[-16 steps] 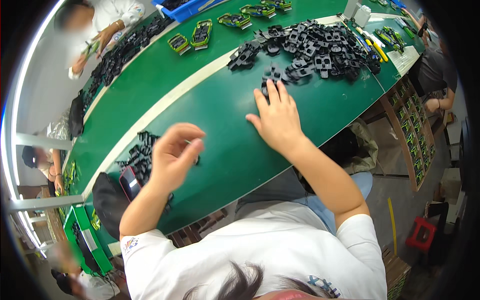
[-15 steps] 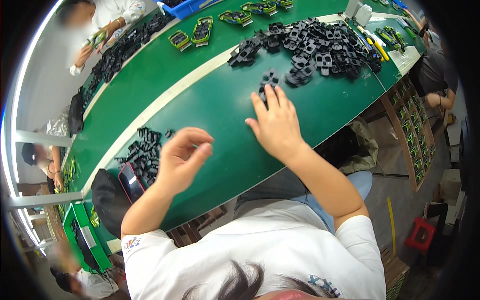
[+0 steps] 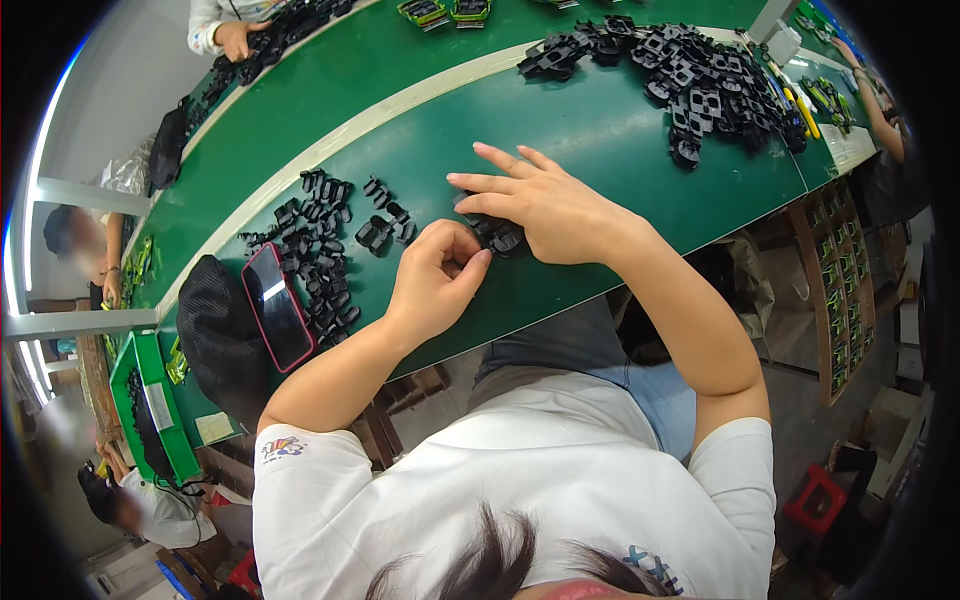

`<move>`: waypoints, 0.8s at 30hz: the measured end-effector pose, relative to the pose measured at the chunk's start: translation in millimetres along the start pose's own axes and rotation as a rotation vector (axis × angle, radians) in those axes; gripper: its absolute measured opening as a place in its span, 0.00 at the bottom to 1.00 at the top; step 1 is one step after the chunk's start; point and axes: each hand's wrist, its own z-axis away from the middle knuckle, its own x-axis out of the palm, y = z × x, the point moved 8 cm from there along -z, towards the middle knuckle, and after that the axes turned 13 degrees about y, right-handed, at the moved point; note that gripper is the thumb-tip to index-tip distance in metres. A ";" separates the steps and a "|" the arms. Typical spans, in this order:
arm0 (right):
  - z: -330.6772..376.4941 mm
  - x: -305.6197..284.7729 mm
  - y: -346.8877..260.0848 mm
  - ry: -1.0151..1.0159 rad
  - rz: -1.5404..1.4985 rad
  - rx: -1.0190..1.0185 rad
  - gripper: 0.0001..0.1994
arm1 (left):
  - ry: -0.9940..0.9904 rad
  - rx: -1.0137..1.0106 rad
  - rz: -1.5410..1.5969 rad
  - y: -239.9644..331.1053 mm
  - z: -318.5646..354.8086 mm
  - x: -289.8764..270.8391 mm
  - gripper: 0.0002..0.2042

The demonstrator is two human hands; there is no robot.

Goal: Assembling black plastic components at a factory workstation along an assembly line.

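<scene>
My right hand (image 3: 570, 217) reaches over the green table with its fingers stretched and spread; its thumb is hidden. Under its palm edge lie black plastic parts (image 3: 500, 238), partly covered by the fingers. My left hand (image 3: 432, 282) is beside them, fingers curled in and thumb against the index finger, close to the same parts. Whether it pinches one is hidden. Left of my hands are several loose black parts (image 3: 376, 234), next to a heap of small black parts (image 3: 322, 255). A larger pile of black plastic parts (image 3: 715, 85) sits at the far right.
A red-edged phone (image 3: 278, 308) and a black mesh bag (image 3: 225, 335) lie at the left. Beyond the pale divider strip (image 3: 400, 105) are green-and-black pieces (image 3: 422, 12). Yellow-handled tools (image 3: 803, 112) lie far right. Co-workers sit around, one with a hand (image 3: 238, 40) at a black row.
My right hand has drawn back left toward my left hand, with black parts beneath it. My left hand has moved right and curled. Loose parts now lie beside the left heap; the view has shifted.
</scene>
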 end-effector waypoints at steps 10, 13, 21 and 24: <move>10.3 -18.0 2.2 0.199 -0.104 0.129 0.18 | 0.050 -0.156 0.063 -3.9 6.0 -12.5 0.17; 14.5 -25.3 -1.0 0.285 -0.113 0.156 0.21 | 0.082 -0.105 0.097 2.7 6.7 -17.0 0.22; -8.2 -55.3 9.8 0.321 -0.781 0.204 0.20 | -0.169 -0.450 0.614 -4.4 22.9 7.7 0.11; -30.2 -43.9 17.0 0.316 -0.540 0.237 0.12 | -0.392 -0.047 0.454 20.8 32.0 12.5 0.09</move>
